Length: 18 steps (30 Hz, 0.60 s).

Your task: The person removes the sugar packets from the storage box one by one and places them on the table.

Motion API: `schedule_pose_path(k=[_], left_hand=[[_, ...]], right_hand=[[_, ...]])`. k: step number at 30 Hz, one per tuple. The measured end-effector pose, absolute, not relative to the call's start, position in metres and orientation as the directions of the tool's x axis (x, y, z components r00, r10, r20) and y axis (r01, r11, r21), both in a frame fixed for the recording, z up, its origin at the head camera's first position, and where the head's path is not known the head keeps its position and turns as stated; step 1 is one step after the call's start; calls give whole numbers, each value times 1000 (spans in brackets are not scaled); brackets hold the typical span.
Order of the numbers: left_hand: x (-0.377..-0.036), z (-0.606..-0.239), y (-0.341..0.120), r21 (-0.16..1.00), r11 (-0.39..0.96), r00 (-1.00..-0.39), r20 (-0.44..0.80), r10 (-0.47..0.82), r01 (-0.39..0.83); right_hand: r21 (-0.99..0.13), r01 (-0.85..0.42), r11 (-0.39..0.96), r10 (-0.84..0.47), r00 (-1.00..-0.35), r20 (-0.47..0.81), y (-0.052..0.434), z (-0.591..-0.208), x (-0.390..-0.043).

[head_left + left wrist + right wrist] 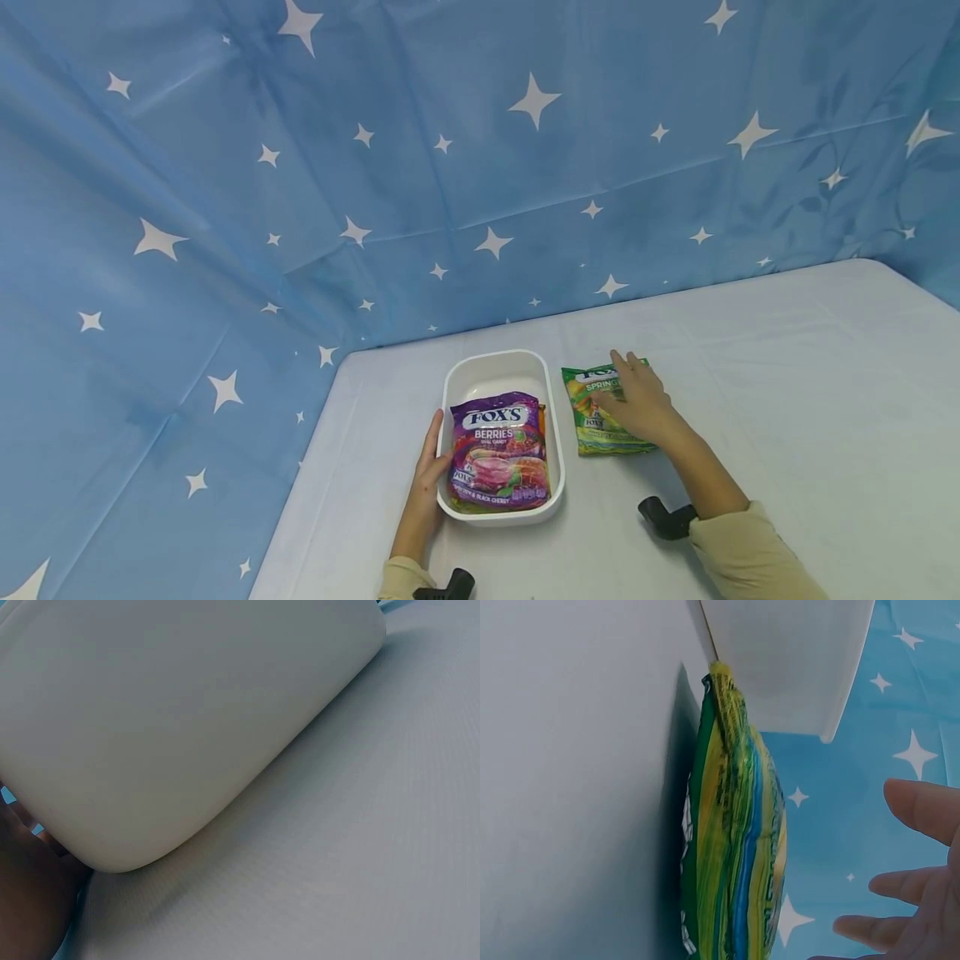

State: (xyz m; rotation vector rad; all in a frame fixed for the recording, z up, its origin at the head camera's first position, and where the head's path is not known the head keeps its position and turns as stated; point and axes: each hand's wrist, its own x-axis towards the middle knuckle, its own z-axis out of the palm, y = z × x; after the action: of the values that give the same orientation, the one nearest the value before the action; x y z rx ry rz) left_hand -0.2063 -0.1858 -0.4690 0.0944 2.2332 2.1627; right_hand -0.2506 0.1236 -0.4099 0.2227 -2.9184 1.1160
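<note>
A white tub [504, 360] stands on the table, holding a purple bag of Fox's Berries candy [498, 454] on top, with orange and green wrapping showing under it. My left hand [429, 471] holds the tub's left side, fingers along the outer wall and thumb over the rim. In the left wrist view the tub's wall [172, 727] fills much of the frame. A green bag of Fox's candy [611, 437] lies right of the tub. Over it hovers my right hand [637, 404], fingers spread; the right wrist view shows a gap between fingers and bag [735, 825].
White cloth covers the table [787, 400]. A blue curtain with white stars [450, 208] hangs behind and along the left. Dark wrist devices sit at my right wrist [666, 518] and left wrist [450, 586].
</note>
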Motion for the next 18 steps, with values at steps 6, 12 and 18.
schedule_pose_path(k=[6, 12, 18], left_hand=[[-206, -469, -185, 999, 44, -998, 16, 58, 19], [-206, -469, -186, 998, 57, -999, 7, 41, 10], [-206, -468, -187, 995, 90, -998, 26, 59, 31]], right_hand=[[-676, -135, 725, -130, -990, 59, 117, -408, -249], [-681, -139, 719, -138, -989, 55, 109, -408, -247], [-701, -171, 692, -159, -984, 84, 105, -409, -243]])
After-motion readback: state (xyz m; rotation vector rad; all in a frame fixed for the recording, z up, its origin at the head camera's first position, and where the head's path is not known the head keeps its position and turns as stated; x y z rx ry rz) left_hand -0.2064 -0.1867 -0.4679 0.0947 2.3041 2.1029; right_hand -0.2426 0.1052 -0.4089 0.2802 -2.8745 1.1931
